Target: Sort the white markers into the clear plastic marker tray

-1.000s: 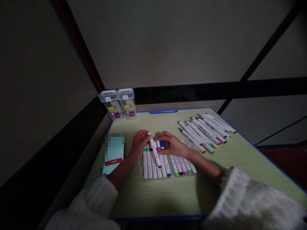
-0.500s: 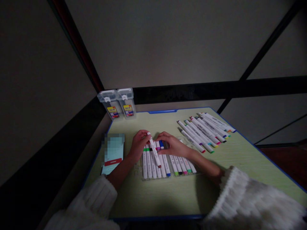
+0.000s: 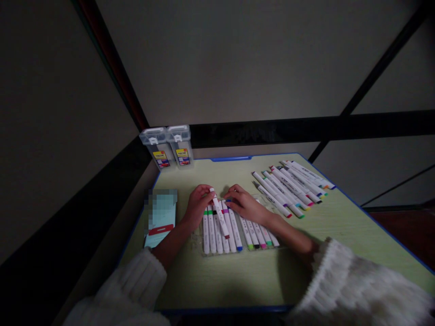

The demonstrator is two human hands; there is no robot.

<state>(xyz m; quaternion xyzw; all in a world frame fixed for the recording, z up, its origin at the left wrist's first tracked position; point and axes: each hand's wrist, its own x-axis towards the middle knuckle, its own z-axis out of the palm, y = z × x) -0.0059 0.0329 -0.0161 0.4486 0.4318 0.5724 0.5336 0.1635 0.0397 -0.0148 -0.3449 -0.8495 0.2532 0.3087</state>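
Observation:
My left hand [image 3: 198,206] is closed around the upper end of a white marker [image 3: 220,216] with a dark red tip end. That marker slants above a row of white markers [image 3: 212,231] lying side by side in a clear plastic tray [image 3: 205,254]. My right hand [image 3: 247,206] is over the far end of the blue-ended marker [image 3: 235,231], its fingers loosely stretched out and the fingertips at the blue band. Beneath its wrist lie several more markers [image 3: 260,233] in the clear tray, partly covered by the hand.
Several loose markers [image 3: 288,185] lie spread at the table's back right. Two clear lidded boxes [image 3: 178,147] with labels stand at the back left corner. A phone [image 3: 162,217] with a lit, partly blurred screen lies left of my left hand. The table [image 3: 210,280] has blue edges.
My right thumb has moved up from beside the slanting marker toward the blue band, and the right fingers have drawn nearer together. My left hand and its marker have stayed in place.

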